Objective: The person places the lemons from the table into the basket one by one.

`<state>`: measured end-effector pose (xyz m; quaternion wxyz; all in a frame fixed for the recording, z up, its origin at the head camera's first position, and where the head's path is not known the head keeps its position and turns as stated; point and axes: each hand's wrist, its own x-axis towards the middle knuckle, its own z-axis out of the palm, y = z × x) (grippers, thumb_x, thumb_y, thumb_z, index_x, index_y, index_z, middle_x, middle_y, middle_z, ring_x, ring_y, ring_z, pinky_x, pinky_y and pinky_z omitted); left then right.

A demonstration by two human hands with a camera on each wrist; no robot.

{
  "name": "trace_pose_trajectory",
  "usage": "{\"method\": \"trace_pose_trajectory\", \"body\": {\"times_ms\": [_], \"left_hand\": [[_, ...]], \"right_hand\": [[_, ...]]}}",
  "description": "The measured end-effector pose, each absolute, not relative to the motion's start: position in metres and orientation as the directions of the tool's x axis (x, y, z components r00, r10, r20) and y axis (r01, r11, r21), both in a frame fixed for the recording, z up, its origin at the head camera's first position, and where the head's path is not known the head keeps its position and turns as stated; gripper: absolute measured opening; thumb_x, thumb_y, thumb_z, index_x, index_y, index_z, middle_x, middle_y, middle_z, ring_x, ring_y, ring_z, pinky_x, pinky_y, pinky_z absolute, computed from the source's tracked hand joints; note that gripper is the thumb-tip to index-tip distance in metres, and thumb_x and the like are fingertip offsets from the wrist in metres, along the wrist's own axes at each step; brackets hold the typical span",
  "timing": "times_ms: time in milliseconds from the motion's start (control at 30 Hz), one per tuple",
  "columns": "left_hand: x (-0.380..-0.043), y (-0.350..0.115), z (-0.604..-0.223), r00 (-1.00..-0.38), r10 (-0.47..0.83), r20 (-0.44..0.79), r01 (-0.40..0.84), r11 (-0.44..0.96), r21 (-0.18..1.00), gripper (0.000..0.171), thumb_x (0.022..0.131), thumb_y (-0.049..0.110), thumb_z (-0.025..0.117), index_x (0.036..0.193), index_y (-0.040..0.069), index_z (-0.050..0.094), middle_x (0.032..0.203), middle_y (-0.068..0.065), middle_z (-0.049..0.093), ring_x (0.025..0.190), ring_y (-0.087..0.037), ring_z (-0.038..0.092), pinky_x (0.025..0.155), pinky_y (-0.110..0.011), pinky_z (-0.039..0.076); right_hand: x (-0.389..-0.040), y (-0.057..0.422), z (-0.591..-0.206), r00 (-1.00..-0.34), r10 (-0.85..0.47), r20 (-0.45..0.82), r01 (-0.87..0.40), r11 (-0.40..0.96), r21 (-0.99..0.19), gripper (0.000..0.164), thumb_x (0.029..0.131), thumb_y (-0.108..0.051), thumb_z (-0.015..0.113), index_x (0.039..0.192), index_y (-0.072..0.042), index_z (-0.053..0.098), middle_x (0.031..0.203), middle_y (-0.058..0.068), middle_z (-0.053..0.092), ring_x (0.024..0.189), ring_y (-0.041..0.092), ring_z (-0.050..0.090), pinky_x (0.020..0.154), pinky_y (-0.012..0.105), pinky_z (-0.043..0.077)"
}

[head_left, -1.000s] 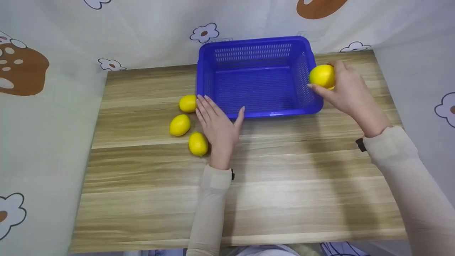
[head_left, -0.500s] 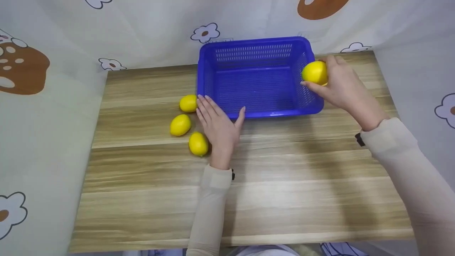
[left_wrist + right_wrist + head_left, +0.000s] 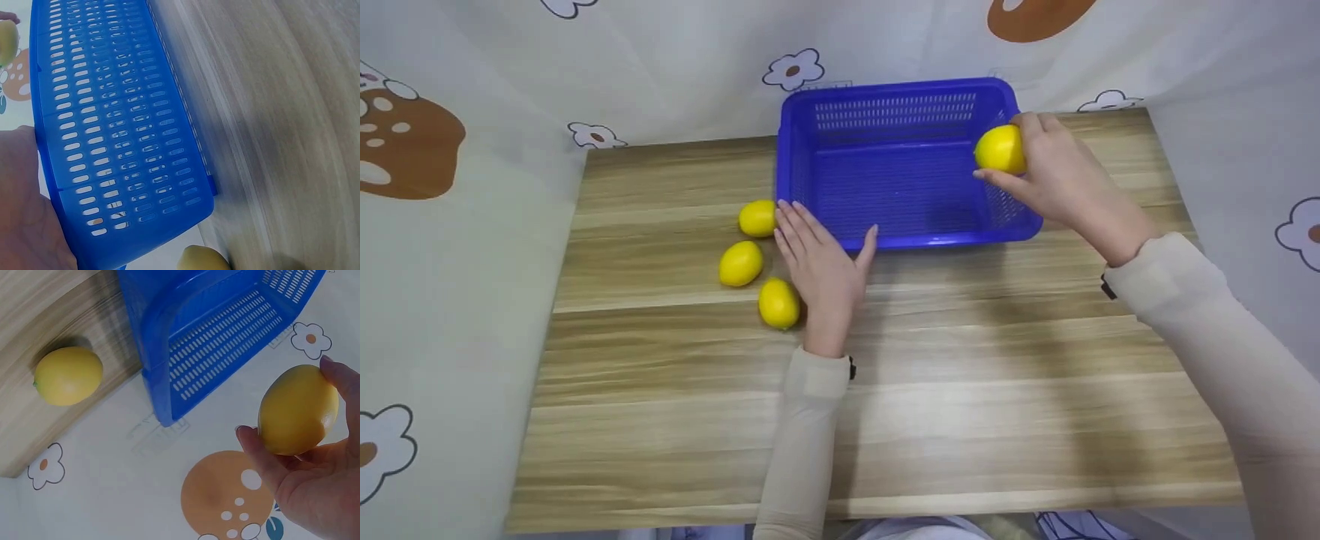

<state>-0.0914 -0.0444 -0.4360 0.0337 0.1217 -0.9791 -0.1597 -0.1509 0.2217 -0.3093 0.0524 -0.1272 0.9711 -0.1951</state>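
My right hand [image 3: 1061,169] grips a lemon [image 3: 1000,150] between thumb and fingers, over the right side of a blue plastic basket [image 3: 945,242]. In the right wrist view the held lemon [image 3: 298,410] shows whole, thumb and fingertips curled about it. At the basket's front left corner, my left hand [image 3: 826,274] rests on the rim with straight fingers and the thumb spread apart. Left of that hand lie three lemons on the table: one [image 3: 756,218] right by the basket wall, another [image 3: 741,263] nearer me, and a third [image 3: 778,304] beside the wrist.
The wood-grain table [image 3: 660,420] meets a pale patterned curtain [image 3: 682,67] at the back and sides. In the right wrist view, another lemon [image 3: 68,376] lies on the table outside the basket. Slotted walls and a bare floor show inside the basket.
My right hand has carried the lemon leftward, from outside the basket's right rim to over its inside. The left hand and the three lemons near it have stayed put.
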Motion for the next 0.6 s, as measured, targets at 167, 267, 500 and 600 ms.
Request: {"method": "trace_pose_trajectory", "body": {"times_ms": [167, 267, 500, 600], "left_hand": [[-0.092, -0.044, -0.436, -0.969, -0.247, 0.033, -0.224, 0.920, 0.321, 0.116, 0.099, 0.079, 0.040, 0.164, -0.011, 0.005, 0.174, -0.030, 0.000, 0.164, -0.039, 0.003, 0.134, -0.045, 0.000], [-0.091, -0.044, -0.437, -0.968, -0.247, 0.038, -0.222, 0.921, 0.321, 0.116, 0.099, 0.079, 0.041, 0.164, -0.011, 0.005, 0.174, -0.030, 0.000, 0.164, -0.039, 0.003, 0.134, -0.045, 0.000], [-0.091, -0.044, -0.438, -0.969, -0.243, 0.035, -0.220, 0.922, 0.318, 0.116, 0.099, 0.079, 0.039, 0.164, -0.011, 0.005, 0.173, -0.030, 0.000, 0.164, -0.039, 0.003, 0.134, -0.046, 0.000], [-0.091, -0.045, -0.437, -0.970, -0.241, 0.031, -0.219, 0.921, 0.322, 0.116, 0.100, 0.079, 0.039, 0.164, -0.011, 0.004, 0.173, -0.030, -0.002, 0.164, -0.039, 0.001, 0.134, -0.046, 0.000]], "right_hand": [[-0.151, 0.214, -0.305, -0.956, -0.291, -0.044, -0.253, 0.889, -0.382, 0.086, 0.102, -0.050, 0.066, 0.152, 0.013, 0.036, 0.136, 0.038, 0.051, 0.102, 0.046, 0.057, 0.086, 0.059, 0.057], [-0.151, 0.211, -0.303, -0.953, -0.302, -0.029, -0.270, 0.888, -0.372, 0.084, 0.102, -0.049, 0.067, 0.151, 0.013, 0.037, 0.134, 0.037, 0.052, 0.101, 0.046, 0.057, 0.086, 0.058, 0.057], [-0.152, 0.207, -0.302, -0.951, -0.308, -0.013, -0.282, 0.886, -0.369, 0.081, 0.102, -0.049, 0.067, 0.147, 0.012, 0.040, 0.125, 0.033, 0.054, 0.097, 0.043, 0.056, 0.081, 0.054, 0.055], [-0.153, 0.207, -0.302, -0.951, -0.310, -0.005, -0.286, 0.885, -0.368, 0.080, 0.102, -0.047, 0.068, 0.147, 0.012, 0.040, 0.124, 0.033, 0.055, 0.095, 0.043, 0.056, 0.080, 0.053, 0.053]]}}
